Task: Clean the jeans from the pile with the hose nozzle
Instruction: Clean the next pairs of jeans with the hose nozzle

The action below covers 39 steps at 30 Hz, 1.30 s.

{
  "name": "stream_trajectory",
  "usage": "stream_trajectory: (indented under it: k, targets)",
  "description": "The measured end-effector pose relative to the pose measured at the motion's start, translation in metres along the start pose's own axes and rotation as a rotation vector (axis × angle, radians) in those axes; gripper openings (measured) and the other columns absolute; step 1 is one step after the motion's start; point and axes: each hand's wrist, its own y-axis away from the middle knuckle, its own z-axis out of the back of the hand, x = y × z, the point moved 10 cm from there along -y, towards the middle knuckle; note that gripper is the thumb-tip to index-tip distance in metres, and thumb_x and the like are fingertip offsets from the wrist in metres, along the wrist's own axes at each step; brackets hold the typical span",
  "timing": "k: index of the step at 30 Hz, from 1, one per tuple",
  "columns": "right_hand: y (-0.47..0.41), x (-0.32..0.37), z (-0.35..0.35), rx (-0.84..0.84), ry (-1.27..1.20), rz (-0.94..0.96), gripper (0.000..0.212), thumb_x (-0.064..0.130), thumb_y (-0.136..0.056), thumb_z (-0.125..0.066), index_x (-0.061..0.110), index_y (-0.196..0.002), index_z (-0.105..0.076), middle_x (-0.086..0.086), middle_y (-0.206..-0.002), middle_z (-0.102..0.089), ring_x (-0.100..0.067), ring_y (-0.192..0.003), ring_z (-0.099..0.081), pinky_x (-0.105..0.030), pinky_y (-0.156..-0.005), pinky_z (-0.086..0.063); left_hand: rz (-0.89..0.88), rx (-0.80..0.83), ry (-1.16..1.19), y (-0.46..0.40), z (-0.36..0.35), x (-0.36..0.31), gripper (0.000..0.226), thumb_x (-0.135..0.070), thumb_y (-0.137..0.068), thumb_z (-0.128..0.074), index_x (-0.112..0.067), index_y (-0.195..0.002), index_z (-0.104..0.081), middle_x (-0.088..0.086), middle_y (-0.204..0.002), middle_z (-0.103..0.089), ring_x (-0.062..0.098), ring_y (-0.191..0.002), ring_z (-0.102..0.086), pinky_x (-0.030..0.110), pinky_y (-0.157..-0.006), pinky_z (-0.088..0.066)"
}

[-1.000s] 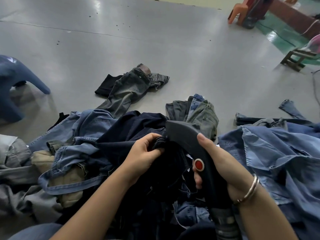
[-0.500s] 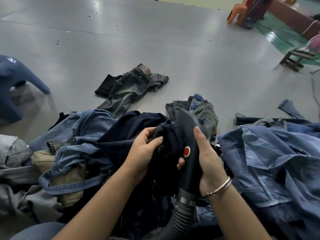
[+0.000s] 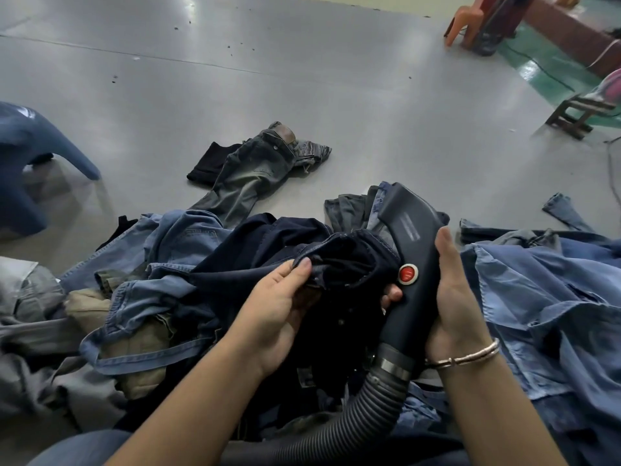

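A dark navy pair of jeans (image 3: 268,253) lies on top of a pile of denim clothes (image 3: 161,243) in front of me. My left hand (image 3: 279,304) pinches a bunched fold of the navy jeans. My right hand (image 3: 450,297) grips the dark hose nozzle (image 3: 406,237) around its handle, beside its red button (image 3: 407,274). The nozzle's head points up and away, just right of the held fold. A grey ribbed hose (image 3: 356,418) runs down from the handle toward me.
A grey pair of jeans (image 3: 255,176) lies spread on the grey floor (image 3: 302,79) beyond the pile. Light blue denim (image 3: 551,297) is heaped at the right. A blue plastic stool (image 3: 30,156) stands at the left; an orange chair (image 3: 465,25) and a wooden stool (image 3: 578,116) stand far right.
My right hand has turned the nozzle upright and moved it right, then lifted it slightly. My left hand has raised the fold of navy jeans beside the nozzle.
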Motion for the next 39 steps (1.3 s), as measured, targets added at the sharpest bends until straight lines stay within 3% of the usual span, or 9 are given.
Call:
stream_trajectory:
  k: [4,7,11,22,26,29,32,37,39]
  targets:
    - [0.0,-0.001,-0.001,-0.009,0.016,-0.004,0.056,0.069,-0.066,-0.063,0.016,-0.079,-0.077,-0.001,-0.06,-0.058,-0.011,-0.04,-0.049,-0.022,-0.043,-0.048,0.291,0.249,0.164,0.016,-0.032,0.016,0.032,-0.027,-0.085,-0.053,-0.007,-0.094,-0.076,0.013,-0.1,-0.073,0.022,-0.094,-0.07,0.031,-0.079,-0.057]
    - [0.0,-0.006,-0.009,0.038,0.01,-0.006,0.062,0.069,-0.064,-0.065,0.014,-0.09,-0.075,-0.005,-0.069,-0.059,-0.011,-0.042,-0.05,-0.02,-0.044,-0.047,0.341,0.34,-0.03,0.025,-0.043,0.027,0.046,-0.04,-0.09,-0.051,-0.006,-0.115,-0.069,0.011,-0.116,-0.069,0.021,-0.109,-0.065,0.029,-0.086,-0.054]
    - [0.002,-0.009,-0.018,0.119,0.028,0.01,0.065,0.068,-0.07,-0.062,0.01,-0.098,-0.072,-0.006,-0.072,-0.065,-0.012,-0.044,-0.052,-0.02,-0.047,-0.048,0.198,0.265,-0.195,0.018,-0.037,0.028,0.039,-0.033,-0.08,-0.065,-0.004,-0.105,-0.073,0.013,-0.11,-0.071,0.021,-0.1,-0.068,0.029,-0.084,-0.055]
    - [-0.011,-0.036,-0.005,0.014,0.118,-0.087,0.057,0.067,-0.075,-0.057,0.014,-0.081,-0.077,-0.004,-0.061,-0.06,-0.011,-0.037,-0.047,-0.019,-0.037,-0.043,-0.021,0.186,-0.021,0.007,-0.03,0.015,0.035,-0.024,-0.085,-0.056,0.002,-0.106,-0.064,0.023,-0.088,-0.069,0.025,-0.069,-0.068,0.034,-0.063,-0.058]
    - [-0.013,-0.017,0.015,-0.142,0.266,-0.001,0.073,0.06,-0.074,-0.064,0.003,-0.119,-0.06,-0.006,-0.066,-0.058,-0.017,-0.043,-0.05,-0.024,-0.041,-0.047,-0.025,0.093,-0.071,-0.004,-0.012,0.017,0.029,-0.022,-0.092,-0.053,-0.001,-0.106,-0.067,0.022,-0.096,-0.071,0.028,-0.078,-0.071,0.033,-0.065,-0.058]
    - [0.004,0.018,0.023,-0.119,0.345,0.088,0.077,0.062,-0.068,-0.068,0.002,-0.114,-0.054,-0.005,-0.061,-0.056,-0.02,-0.041,-0.05,-0.026,-0.04,-0.047,-0.038,0.002,-0.105,-0.014,0.002,0.018,0.022,-0.02,-0.094,-0.053,-0.006,-0.101,-0.068,0.017,-0.096,-0.073,0.025,-0.082,-0.072,0.031,-0.064,-0.057]
    - [0.033,0.021,0.013,0.037,0.527,-0.021,0.076,0.066,-0.069,-0.072,0.001,-0.102,-0.054,-0.012,-0.059,-0.056,-0.025,-0.04,-0.054,-0.029,-0.039,-0.048,-0.062,-0.065,-0.167,-0.023,0.008,0.02,0.019,-0.019,-0.096,-0.052,-0.012,-0.094,-0.07,0.014,-0.093,-0.073,0.025,-0.082,-0.071,0.034,-0.067,-0.056]
    - [0.051,-0.013,0.001,0.16,0.702,-0.166,0.035,0.056,-0.068,-0.063,0.029,-0.088,-0.067,-0.013,-0.055,-0.055,-0.027,-0.038,-0.052,-0.026,-0.036,-0.044,-0.095,-0.057,-0.237,-0.036,0.005,0.02,0.02,-0.017,-0.097,-0.052,-0.013,-0.09,-0.071,0.014,-0.09,-0.073,0.022,-0.079,-0.069,0.03,-0.066,-0.056]
    - [0.047,-0.014,0.009,0.129,0.717,-0.168,0.036,0.057,-0.066,-0.062,0.03,-0.089,-0.067,-0.013,-0.054,-0.056,-0.027,-0.038,-0.052,-0.026,-0.038,-0.045,-0.102,-0.058,-0.221,-0.038,0.006,0.021,0.019,-0.019,-0.097,-0.051,-0.01,-0.092,-0.067,0.015,-0.091,-0.072,0.024,-0.08,-0.069,0.031,-0.067,-0.056]
